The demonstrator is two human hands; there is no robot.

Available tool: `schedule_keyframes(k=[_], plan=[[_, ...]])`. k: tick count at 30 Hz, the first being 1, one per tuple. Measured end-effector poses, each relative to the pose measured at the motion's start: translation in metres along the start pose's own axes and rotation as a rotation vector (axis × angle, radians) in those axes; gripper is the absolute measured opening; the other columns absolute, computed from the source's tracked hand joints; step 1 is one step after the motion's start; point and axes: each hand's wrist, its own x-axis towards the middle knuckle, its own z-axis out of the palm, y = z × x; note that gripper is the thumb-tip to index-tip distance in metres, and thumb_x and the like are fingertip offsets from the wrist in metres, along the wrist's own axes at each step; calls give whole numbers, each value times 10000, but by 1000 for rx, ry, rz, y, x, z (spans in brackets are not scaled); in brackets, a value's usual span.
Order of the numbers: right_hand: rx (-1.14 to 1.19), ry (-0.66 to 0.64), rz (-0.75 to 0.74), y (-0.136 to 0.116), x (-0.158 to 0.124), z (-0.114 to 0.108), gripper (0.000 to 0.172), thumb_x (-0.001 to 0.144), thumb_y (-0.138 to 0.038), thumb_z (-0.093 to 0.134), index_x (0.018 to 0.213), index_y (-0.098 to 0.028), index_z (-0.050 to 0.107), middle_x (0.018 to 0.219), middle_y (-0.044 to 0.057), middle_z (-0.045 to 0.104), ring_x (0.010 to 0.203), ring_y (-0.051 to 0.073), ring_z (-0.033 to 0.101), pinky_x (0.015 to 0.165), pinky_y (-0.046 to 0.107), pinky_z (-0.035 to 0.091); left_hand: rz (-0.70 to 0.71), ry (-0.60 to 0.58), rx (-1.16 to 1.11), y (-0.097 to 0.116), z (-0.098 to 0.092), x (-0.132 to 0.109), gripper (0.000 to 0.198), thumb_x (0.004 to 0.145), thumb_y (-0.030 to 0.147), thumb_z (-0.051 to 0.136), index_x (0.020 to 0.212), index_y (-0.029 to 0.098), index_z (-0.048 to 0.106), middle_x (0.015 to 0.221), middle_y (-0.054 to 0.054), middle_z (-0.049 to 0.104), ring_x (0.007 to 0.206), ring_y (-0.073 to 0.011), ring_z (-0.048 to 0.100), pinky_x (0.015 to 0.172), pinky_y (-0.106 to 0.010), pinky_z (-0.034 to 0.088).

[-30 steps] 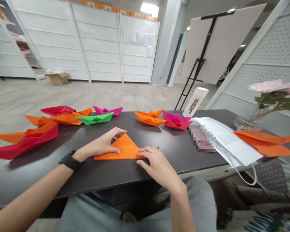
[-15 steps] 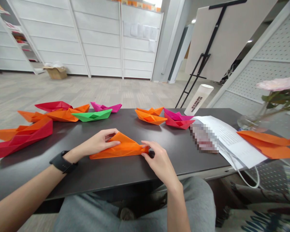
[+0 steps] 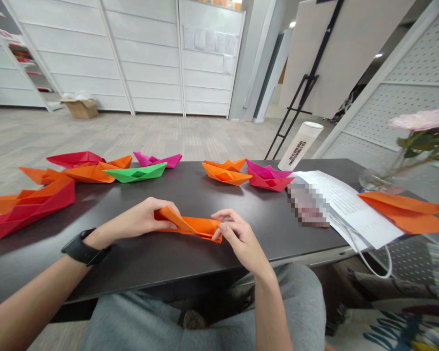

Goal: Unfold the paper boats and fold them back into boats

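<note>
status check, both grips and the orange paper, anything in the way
Left grip holding orange paper by its left end, right grip by the right. Paper folded, gap showing at right. Green boat beyond, touching neither grip.

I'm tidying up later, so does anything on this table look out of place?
The white cable loops below the front edge of the table, looking easy to snag. The papers also seem to overhang that edge. I see nothing spilled.
</note>
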Motion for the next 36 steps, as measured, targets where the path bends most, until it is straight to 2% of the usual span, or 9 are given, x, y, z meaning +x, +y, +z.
schedule_keyframes(k=[2, 4, 7, 10, 13, 21, 25, 30, 36], plan=[[-8, 16, 8, 1, -1, 0, 241, 928, -268, 564, 741, -208, 703, 1188, 68, 621, 1147, 206, 590, 1013, 351, 437, 18, -7, 8, -2, 1, 1, 275, 880, 419, 626, 960, 174, 722, 936, -50, 748, 849, -201, 679, 797, -278, 527], [-12, 31, 24, 4, -1, 2, 71, 844, -238, 665, 906, -221, 695, 1245, 68, 604, 1173, 212, 581, 996, 351, 458, 35, -7, 18, -3, 1, 2, 281, 906, 411, 585, 963, 174, 726, 952, -53, 746, 873, -204, 676, 818, -283, 522], [43, -4, 77, 11, -1, 5, 402, 786, -202, 699, 1171, -237, 590, 1263, 77, 612, 1111, 201, 625, 883, 327, 522, 70, 22, 37, -3, 1, 2, 271, 918, 395, 566, 954, 179, 725, 968, -56, 740, 901, -206, 673, 848, -289, 516], [35, 5, 110, 17, 0, 8, 487, 797, -175, 662, 1262, -239, 534, 1249, 77, 638, 1080, 189, 645, 885, 331, 527, 98, 46, 52, -4, 0, 3, 235, 915, 370, 577, 950, 193, 728, 1005, -60, 731, 941, -207, 669, 884, -297, 512], [-99, 67, 94, 20, 1, 9, 553, 778, -179, 676, 1307, -250, 533, 1350, 79, 580, 1216, 210, 566, 995, 367, 475, 135, 43, 66, -5, -1, 2, 219, 920, 344, 573, 948, 208, 742, 1081, -75, 715, 991, -214, 665, 919, -313, 509], [-82, 68, 66, 22, 1, 11, 532, 781, -111, 592, 1294, -247, 552, 1056, 11, 665, 990, 157, 622, 980, 354, 454, 81, 52, 132, -4, 2, 3, 281, 861, 451, 642, 1002, 231, 745, 1342, -79, 624, 1194, -275, 592, 1056, -398, 441], [-21, 87, 101, 21, 1, 11, 357, 786, -144, 606, 1131, -230, 640, 879, -12, 666, 783, 138, 613, 800, 299, 505, -33, 51, 150, 0, 4, 3, 379, 896, 510, 570, 1097, 211, 691, 1091, -42, 734, 966, -235, 669, 905, -309, 508], [-35, 58, 105, 10, 2, 7, 58, 822, -197, 629, 800, -203, 683, 805, 0, 670, 725, 139, 604, 700, 273, 488, -39, 79, 200, 1, 5, 5, 370, 915, 522, 532, 975, 192, 689, 959, -30, 733, 887, -217, 657, 820, -272, 494], [161, -53, 110, 10, 0, 3, 192, 897, -228, 553, 1049, -198, 666, 879, 17, 655, 806, 141, 631, 763, 282, 510, 17, 73, 149, -3, 6, 6, 323, 914, 490, 554, 919, 191, 676, 917, -26, 710, 864, -194, 643, 812, -256, 483]])
